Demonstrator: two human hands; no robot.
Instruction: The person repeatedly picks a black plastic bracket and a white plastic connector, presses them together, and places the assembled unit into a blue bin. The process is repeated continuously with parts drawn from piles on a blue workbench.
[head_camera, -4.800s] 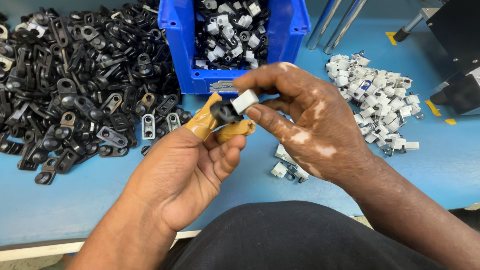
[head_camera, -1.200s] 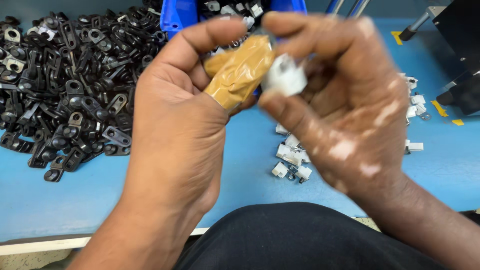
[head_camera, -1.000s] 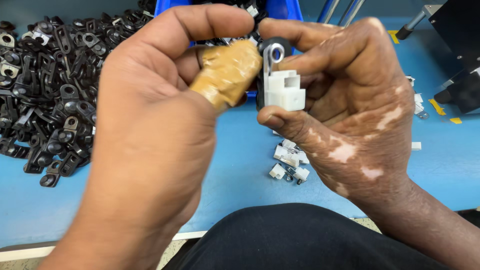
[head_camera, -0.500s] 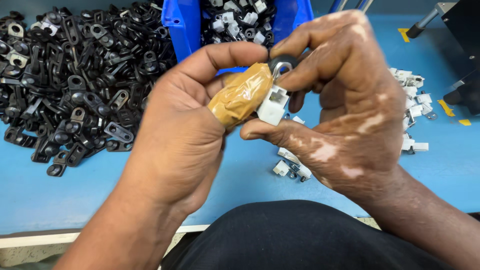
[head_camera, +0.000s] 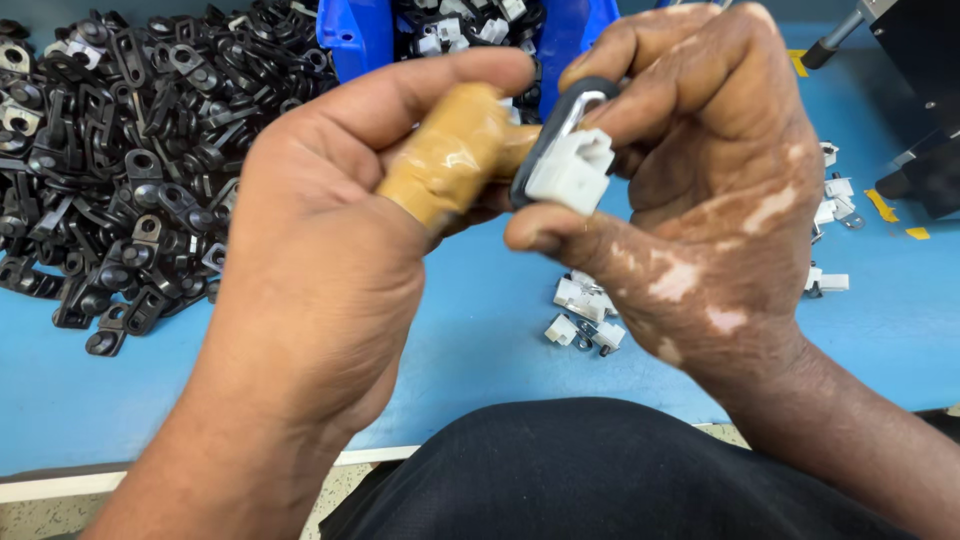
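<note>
Risen and drawn closer to the camera since half a second ago, both hands together above the near middle of the bench (head_camera: 480, 350), assembled part still between them.

Right hand (head_camera: 700, 190) pinching a white plastic block (head_camera: 570, 172) seated in a black clip (head_camera: 555, 135), thumb under, fingers curled over the top; a metal loop just visible at the clip's upper end. Left hand (head_camera: 330, 250) half closed, thumb stretched across the top, a forefinger wrapped in tan tape (head_camera: 450, 165) pressed against the clip's left side. Whether the left fingers actually grip the clip or only brace it, hard to tell from this angle.

Held well above the blue bench surface, in front of a blue bin (head_camera: 360, 35) at the far edge, filled with finished black-and-white pieces. Heap of black clips (head_camera: 120, 170) spread over the far left corner. Few white blocks (head_camera: 585, 315) lying loose near the front edge, just below the right hand; more white blocks (head_camera: 832, 200) toward the right edge. Dark machine base (head_camera: 925, 120) at the far right corner.
</note>
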